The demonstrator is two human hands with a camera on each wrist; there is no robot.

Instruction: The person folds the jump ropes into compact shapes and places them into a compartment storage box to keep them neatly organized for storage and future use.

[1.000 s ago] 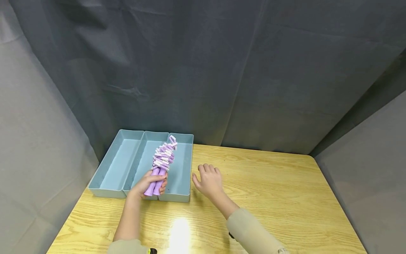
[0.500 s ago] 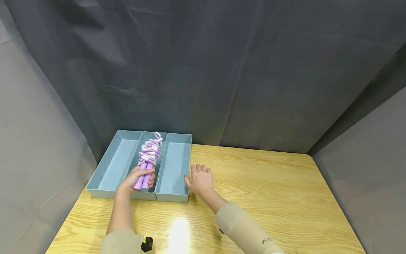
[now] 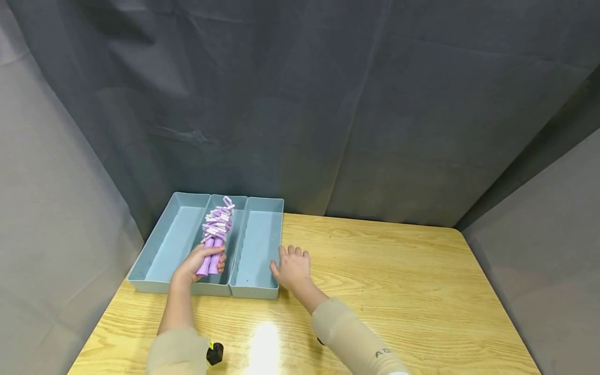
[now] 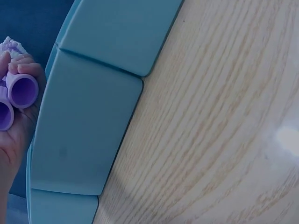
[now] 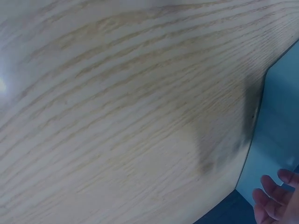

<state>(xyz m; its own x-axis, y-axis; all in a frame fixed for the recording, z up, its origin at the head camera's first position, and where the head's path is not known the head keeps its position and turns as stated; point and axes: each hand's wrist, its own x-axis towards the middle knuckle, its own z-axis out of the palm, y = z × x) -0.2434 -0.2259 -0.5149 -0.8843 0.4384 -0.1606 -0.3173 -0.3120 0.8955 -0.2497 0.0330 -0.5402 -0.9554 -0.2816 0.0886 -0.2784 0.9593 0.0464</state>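
A beaded jump rope (image 3: 217,223), white and purple and folded into a bundle, is in my left hand (image 3: 191,264). That hand grips its two purple handles (image 3: 216,256) side by side, and the bundle points away from me over the middle blue-grey bin (image 3: 217,289). In the left wrist view the hollow ends of the handles (image 4: 23,91) face the camera, with fingers curled around them. My right hand (image 3: 294,270) holds nothing; its fingers are loosely bent beside the right bin (image 3: 255,292). Whether it touches the rim I cannot tell. The right wrist view shows its fingertips (image 5: 271,200) near the bin wall.
A left bin (image 3: 152,286) completes the row of three on the wooden table (image 3: 394,291). Dark cloth (image 3: 300,104) hangs behind the table, and pale grey cloth (image 3: 56,234) stands at the sides.
My left hand has carried the jump rope leftward from between the middle and right bins to over the middle bin, then slightly lower. My right hand has shifted a little left.
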